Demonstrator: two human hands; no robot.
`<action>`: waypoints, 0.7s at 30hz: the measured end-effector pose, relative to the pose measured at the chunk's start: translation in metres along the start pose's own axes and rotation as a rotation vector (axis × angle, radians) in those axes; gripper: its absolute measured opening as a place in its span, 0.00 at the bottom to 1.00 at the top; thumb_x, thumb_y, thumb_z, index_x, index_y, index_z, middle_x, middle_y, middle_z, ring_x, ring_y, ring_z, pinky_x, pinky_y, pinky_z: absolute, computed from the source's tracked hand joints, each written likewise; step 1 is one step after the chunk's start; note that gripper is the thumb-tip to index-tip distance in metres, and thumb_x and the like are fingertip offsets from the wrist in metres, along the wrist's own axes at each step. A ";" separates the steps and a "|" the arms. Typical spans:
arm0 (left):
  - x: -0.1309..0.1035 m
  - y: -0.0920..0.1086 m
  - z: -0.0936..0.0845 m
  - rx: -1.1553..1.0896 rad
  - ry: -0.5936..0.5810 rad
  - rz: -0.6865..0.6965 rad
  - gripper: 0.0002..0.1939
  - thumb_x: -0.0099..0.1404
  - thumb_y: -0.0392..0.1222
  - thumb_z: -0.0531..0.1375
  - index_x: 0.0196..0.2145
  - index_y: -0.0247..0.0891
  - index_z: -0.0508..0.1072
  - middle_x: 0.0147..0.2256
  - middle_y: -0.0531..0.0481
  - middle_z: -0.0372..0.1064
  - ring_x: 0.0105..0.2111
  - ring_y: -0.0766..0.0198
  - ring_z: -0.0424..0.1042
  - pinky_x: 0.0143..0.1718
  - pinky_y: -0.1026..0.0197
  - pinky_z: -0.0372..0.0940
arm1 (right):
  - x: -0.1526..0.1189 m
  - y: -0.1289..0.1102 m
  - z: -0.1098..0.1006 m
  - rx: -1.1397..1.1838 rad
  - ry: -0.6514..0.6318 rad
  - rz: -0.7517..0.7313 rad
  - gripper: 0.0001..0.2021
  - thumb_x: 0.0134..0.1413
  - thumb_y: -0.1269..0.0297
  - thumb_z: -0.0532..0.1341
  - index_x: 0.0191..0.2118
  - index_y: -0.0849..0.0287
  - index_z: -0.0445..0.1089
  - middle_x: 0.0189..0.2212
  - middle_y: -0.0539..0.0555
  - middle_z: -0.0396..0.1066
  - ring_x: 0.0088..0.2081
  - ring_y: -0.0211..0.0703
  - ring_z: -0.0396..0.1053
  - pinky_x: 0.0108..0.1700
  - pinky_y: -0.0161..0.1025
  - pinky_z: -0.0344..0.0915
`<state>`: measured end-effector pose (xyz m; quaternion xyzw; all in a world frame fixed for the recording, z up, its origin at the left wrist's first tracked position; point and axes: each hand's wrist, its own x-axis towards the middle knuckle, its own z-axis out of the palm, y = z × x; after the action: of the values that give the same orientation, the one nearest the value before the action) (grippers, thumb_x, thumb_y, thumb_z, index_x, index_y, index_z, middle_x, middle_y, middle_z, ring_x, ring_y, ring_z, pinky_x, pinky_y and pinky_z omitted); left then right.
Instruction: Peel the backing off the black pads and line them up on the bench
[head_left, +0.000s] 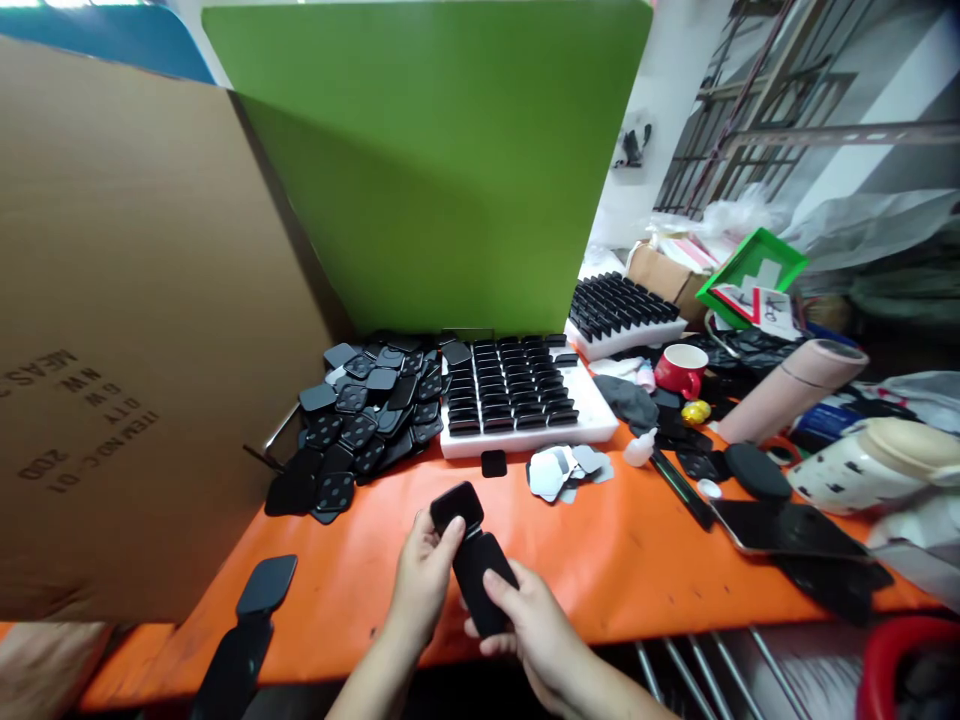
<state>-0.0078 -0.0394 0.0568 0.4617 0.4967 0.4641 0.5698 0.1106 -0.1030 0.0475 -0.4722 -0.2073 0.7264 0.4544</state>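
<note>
Both my hands are closed on a black hinged piece (484,580) with two rounded panels, opened out over the table's front edge. My left hand (427,565) grips the smaller upper panel, its thumb lying near the hinge. Around the larger lower panel is my right hand (536,615), thumb on top. Beyond them lie a small black square (493,463) and a loose pile of silvery plates (562,470). A white foam tray (600,400) holds rows of black pieces standing on edge. Left of it is a heap of black and dark grey plates (375,400), some dotted.
Another two-panel piece (255,620) lies at the table's left edge. A cardboard box (135,330) and a green panel (450,160) stand behind. At right are a red mug (681,370), a pink bottle (795,390), a phone (787,528) and a second filled tray (626,342).
</note>
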 end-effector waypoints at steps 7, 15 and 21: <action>-0.008 0.006 -0.014 0.537 -0.534 0.320 0.18 0.63 0.43 0.52 0.50 0.49 0.67 0.53 0.50 0.62 0.54 0.56 0.59 0.55 0.54 0.52 | 0.000 -0.024 -0.021 -0.017 -0.076 0.060 0.17 0.51 0.54 0.56 0.41 0.63 0.65 0.28 0.54 0.70 0.23 0.36 0.69 0.18 0.27 0.58; -0.007 0.016 0.002 0.243 -0.581 -0.096 0.31 0.52 0.46 0.64 0.52 0.40 0.62 0.46 0.45 0.67 0.44 0.54 0.67 0.42 0.58 0.63 | 0.000 -0.048 -0.040 -0.427 -0.129 -0.088 0.15 0.50 0.53 0.58 0.37 0.60 0.67 0.28 0.53 0.69 0.28 0.43 0.69 0.20 0.33 0.63; -0.002 0.013 0.015 0.226 -0.373 -0.117 0.13 0.52 0.46 0.63 0.28 0.35 0.68 0.24 0.53 0.65 0.26 0.63 0.65 0.27 0.64 0.59 | -0.002 -0.042 -0.036 -0.120 -0.136 -0.019 0.25 0.55 0.46 0.47 0.43 0.63 0.66 0.31 0.57 0.70 0.28 0.40 0.70 0.25 0.34 0.64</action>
<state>0.0066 -0.0402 0.0710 0.5708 0.4578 0.2782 0.6223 0.1618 -0.0883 0.0624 -0.4461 -0.2854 0.7387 0.4169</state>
